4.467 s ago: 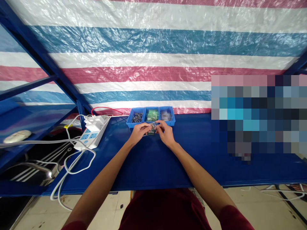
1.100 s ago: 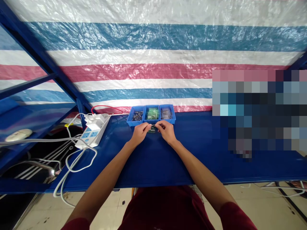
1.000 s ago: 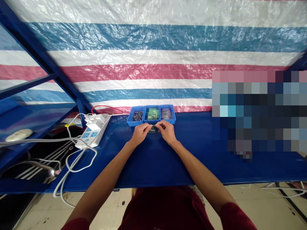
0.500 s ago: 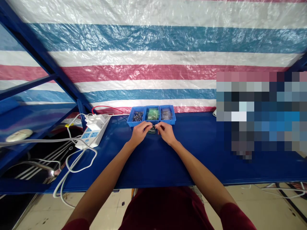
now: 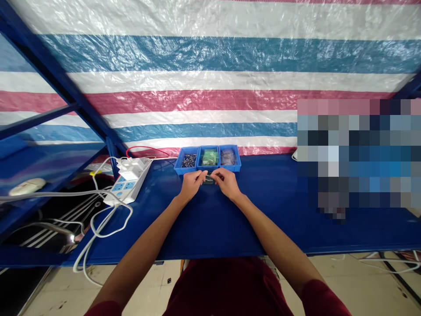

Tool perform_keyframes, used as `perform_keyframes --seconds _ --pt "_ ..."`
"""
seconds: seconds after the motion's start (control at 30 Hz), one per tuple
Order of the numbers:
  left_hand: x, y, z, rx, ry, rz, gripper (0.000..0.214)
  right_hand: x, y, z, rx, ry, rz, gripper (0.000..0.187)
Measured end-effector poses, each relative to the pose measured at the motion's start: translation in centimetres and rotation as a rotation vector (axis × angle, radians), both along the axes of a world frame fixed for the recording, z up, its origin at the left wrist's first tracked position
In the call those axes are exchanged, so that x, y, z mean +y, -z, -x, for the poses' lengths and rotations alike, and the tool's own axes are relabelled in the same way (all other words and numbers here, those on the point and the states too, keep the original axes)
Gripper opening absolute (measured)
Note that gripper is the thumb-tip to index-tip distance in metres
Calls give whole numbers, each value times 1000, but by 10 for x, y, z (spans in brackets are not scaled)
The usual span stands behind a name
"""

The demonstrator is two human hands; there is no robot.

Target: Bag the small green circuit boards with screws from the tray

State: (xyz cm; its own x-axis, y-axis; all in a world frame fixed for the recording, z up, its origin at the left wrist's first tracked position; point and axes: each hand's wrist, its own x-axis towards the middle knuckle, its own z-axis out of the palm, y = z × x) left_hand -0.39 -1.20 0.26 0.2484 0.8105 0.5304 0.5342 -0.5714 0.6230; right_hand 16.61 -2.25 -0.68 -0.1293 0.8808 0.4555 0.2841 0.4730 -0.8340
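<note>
Slightly shifted since earlier, left hand [image 5: 190, 184] and right hand [image 5: 228, 184] have narrow grip; its contents I cannot tell. Small dark-green flat board [image 5: 208, 180] seems light, stiff; better hold edges.

- striped plastic sheet [image 5: 210, 55], red, white and blue, glinting with light
- blue tabletop [image 5: 217, 228] below it
- slanted blue frame [image 5: 61, 82] at the left
- pale tiled floor [image 5: 149, 289], dark-spotted

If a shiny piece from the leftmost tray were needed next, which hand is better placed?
Likely the left hand, which is nearest the leftmost tray; the right hand sits in front of the rightmost tray.
</note>
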Motion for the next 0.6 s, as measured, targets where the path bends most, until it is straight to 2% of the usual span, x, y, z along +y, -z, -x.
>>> perform_keyframes --seconds 0.07,0.23,0.47,0.6 --pt "-1 -1 0 -7 17 11 45 -1 -2 0 -20 17 -5 28" --pt "1 -3 -1 -22 13 -49 29 -3 -6 -2 -47 58 6 37" --pt "-1 -4 -3 4 35 11 40 -3 -6 -1 -72 37 57 50" --pt "-4 -6 -3 -81 29 102 43 -3 -4 -2 -72 -8 -10 40"
